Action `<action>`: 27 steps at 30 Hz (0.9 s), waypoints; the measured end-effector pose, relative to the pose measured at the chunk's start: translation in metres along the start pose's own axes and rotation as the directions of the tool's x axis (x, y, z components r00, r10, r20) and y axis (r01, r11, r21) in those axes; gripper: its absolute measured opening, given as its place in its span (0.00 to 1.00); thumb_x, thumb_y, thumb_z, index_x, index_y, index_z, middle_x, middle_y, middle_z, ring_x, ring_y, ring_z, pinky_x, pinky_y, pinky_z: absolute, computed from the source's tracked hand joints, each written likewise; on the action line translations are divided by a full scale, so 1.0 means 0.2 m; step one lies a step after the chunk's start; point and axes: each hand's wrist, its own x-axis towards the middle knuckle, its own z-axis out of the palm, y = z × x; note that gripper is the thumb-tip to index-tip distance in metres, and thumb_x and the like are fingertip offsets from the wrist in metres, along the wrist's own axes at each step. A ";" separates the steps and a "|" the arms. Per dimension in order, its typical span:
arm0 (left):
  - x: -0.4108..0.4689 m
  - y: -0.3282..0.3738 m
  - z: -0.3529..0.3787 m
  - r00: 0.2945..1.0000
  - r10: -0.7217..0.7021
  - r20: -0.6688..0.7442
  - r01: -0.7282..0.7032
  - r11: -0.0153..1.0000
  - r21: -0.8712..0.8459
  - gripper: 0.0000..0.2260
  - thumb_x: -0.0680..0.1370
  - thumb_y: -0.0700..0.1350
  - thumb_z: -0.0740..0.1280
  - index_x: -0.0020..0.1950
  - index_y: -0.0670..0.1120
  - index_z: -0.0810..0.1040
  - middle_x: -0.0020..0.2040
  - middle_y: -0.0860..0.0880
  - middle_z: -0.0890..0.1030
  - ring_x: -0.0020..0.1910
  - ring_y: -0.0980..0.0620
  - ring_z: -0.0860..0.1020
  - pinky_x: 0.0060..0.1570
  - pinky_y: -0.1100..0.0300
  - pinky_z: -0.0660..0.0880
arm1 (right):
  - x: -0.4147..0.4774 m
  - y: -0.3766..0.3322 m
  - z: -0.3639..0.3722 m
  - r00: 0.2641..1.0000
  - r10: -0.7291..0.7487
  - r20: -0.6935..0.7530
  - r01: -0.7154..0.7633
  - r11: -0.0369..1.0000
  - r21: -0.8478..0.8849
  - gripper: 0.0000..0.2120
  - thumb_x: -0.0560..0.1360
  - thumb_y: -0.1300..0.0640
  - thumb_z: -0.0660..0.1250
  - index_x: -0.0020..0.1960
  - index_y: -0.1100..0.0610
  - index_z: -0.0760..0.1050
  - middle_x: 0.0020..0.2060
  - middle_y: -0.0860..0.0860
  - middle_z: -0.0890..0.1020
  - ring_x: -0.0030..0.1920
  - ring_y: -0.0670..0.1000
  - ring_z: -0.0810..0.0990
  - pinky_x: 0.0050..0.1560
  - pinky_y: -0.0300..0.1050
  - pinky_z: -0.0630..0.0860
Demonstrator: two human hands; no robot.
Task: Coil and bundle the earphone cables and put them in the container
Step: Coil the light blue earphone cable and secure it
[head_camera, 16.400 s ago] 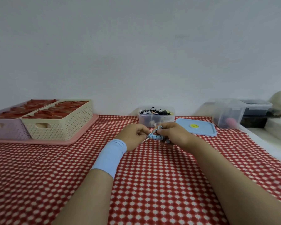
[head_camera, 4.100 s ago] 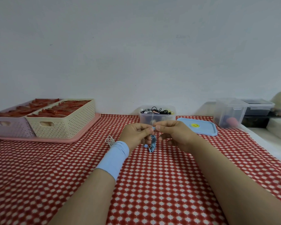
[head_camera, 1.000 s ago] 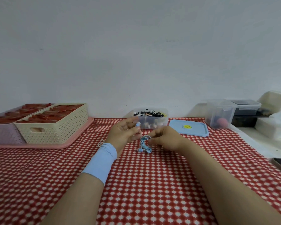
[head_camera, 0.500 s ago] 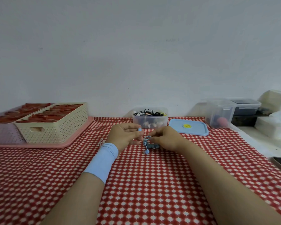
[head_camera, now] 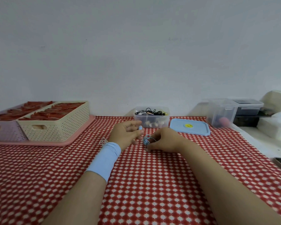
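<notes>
Where the blue coil (head_camera: 147, 140) is: at the fingertips of the right hand (head_camera: 165, 141), low over the red checked cloth (head_camera: 152, 184); whether it touches the cloth I cannot tell.
Right hand: the fingers are curled down and pinch the loops together from the right side. Only a few loops show to the left of the fingertips.
Left hand (head_camera: 126, 133): just left of the grip and a little higher. Thumb and fingers are nearly closed and pinch a pale blue earbud (head_camera: 140, 127), which I judge is the free end of the same cable.
Cable between the hands: short, and too thin to follow.
Container (head_camera: 151, 118): beyond the grip and near, open on top, with dark cables and white pieces inside.
Lid (head_camera: 189, 129): beyond the grip and to its right, flat on the cloth.
Loose white cable (head_camera: 103, 141): left of the grip, behind the left wrist with its blue band (head_camera: 105, 158).
Step, as I judge: the free end must be wound round the loops or tucked in.
Risk one: if the right fingers loosen while the left pulls, the loops spring open.
Risk two: too strong a pull on the earbud drags loops out of the pinch, or strains the thin wire at the bud.
Risk three: a bundle not locked can open when dropped among the other cables and tangle with them.
</notes>
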 end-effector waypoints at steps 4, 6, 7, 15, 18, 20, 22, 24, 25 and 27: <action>0.01 -0.03 0.00 1.000 0.023 -0.016 -0.019 0.977 0.212 0.08 0.77 0.41 0.72 0.56 0.48 0.83 0.46 0.51 0.85 0.40 0.54 0.84 0.35 0.61 0.80 | 0.00 0.01 -0.01 1.000 -0.016 -0.021 0.017 1.000 0.019 0.13 0.67 0.46 0.80 0.48 0.50 0.86 0.41 0.44 0.84 0.44 0.44 0.81 0.46 0.41 0.78; 0.02 -0.04 0.01 1.000 0.026 0.002 -0.025 0.949 0.313 0.08 0.78 0.44 0.70 0.56 0.50 0.84 0.48 0.55 0.84 0.43 0.55 0.83 0.39 0.62 0.79 | 0.00 0.00 -0.01 1.000 -0.016 -0.024 0.017 0.999 0.042 0.13 0.67 0.47 0.80 0.49 0.50 0.86 0.41 0.43 0.84 0.43 0.44 0.81 0.44 0.39 0.77; 0.02 -0.04 0.01 1.000 0.010 0.013 -0.014 0.944 0.330 0.08 0.78 0.45 0.70 0.56 0.51 0.84 0.49 0.56 0.83 0.44 0.55 0.82 0.40 0.62 0.79 | 0.00 0.01 -0.01 1.000 -0.017 -0.025 0.018 0.998 0.062 0.12 0.67 0.49 0.80 0.49 0.50 0.85 0.40 0.43 0.84 0.43 0.43 0.80 0.42 0.37 0.76; 0.05 0.01 0.08 0.996 -0.061 0.071 0.057 0.996 0.064 0.08 0.78 0.38 0.70 0.55 0.45 0.84 0.51 0.44 0.85 0.45 0.51 0.85 0.43 0.58 0.83 | 0.02 0.02 -0.04 0.983 -0.033 -0.181 0.073 0.974 0.217 0.09 0.69 0.65 0.74 0.45 0.52 0.81 0.40 0.49 0.83 0.34 0.46 0.80 0.42 0.49 0.82; 0.15 0.08 0.08 1.000 -0.009 0.028 0.006 0.995 0.101 0.07 0.78 0.39 0.70 0.54 0.46 0.84 0.52 0.46 0.84 0.44 0.52 0.85 0.43 0.58 0.83 | 0.07 0.02 -0.11 0.949 0.021 -0.314 0.082 0.947 0.310 0.09 0.69 0.65 0.74 0.47 0.55 0.82 0.40 0.52 0.84 0.34 0.47 0.79 0.41 0.49 0.80; 0.25 0.15 0.09 0.999 0.032 -0.008 -0.031 0.990 0.137 0.07 0.78 0.40 0.71 0.55 0.46 0.84 0.47 0.47 0.85 0.42 0.53 0.85 0.40 0.60 0.82 | 0.12 0.04 -0.18 0.924 0.053 -0.378 0.066 0.954 0.294 0.08 0.69 0.64 0.73 0.47 0.55 0.82 0.42 0.51 0.84 0.37 0.47 0.79 0.41 0.42 0.78; 0.34 0.21 0.10 0.998 0.052 -0.044 -0.045 0.987 0.155 0.08 0.78 0.40 0.70 0.56 0.45 0.83 0.42 0.47 0.85 0.40 0.52 0.84 0.37 0.62 0.82 | 0.19 0.06 -0.25 0.903 0.060 -0.426 0.052 0.968 0.247 0.09 0.69 0.65 0.71 0.48 0.56 0.82 0.44 0.52 0.85 0.38 0.47 0.78 0.36 0.36 0.73; 0.45 0.25 0.11 0.997 0.052 -0.057 -0.040 0.980 0.196 0.08 0.77 0.40 0.70 0.56 0.46 0.82 0.43 0.48 0.85 0.40 0.52 0.84 0.39 0.60 0.82 | 0.28 0.08 -0.33 0.882 0.066 -0.467 0.050 0.972 0.231 0.10 0.70 0.66 0.70 0.49 0.57 0.82 0.45 0.54 0.84 0.37 0.49 0.76 0.33 0.37 0.70; 0.51 0.26 0.11 0.997 0.060 -0.053 -0.046 0.970 0.238 0.07 0.77 0.41 0.70 0.54 0.47 0.82 0.43 0.49 0.85 0.40 0.53 0.84 0.41 0.59 0.83 | 0.32 0.08 -0.36 0.874 0.071 -0.481 0.043 0.974 0.222 0.10 0.70 0.66 0.70 0.50 0.58 0.82 0.45 0.54 0.83 0.37 0.50 0.75 0.32 0.38 0.70; 0.62 0.26 0.12 0.995 0.091 -0.032 -0.072 0.921 0.382 0.06 0.76 0.45 0.70 0.52 0.50 0.81 0.43 0.52 0.84 0.42 0.53 0.83 0.47 0.55 0.81 | 0.41 0.09 -0.42 0.874 0.056 -0.483 0.027 0.986 0.163 0.12 0.71 0.66 0.70 0.53 0.57 0.81 0.45 0.54 0.81 0.38 0.51 0.74 0.32 0.36 0.69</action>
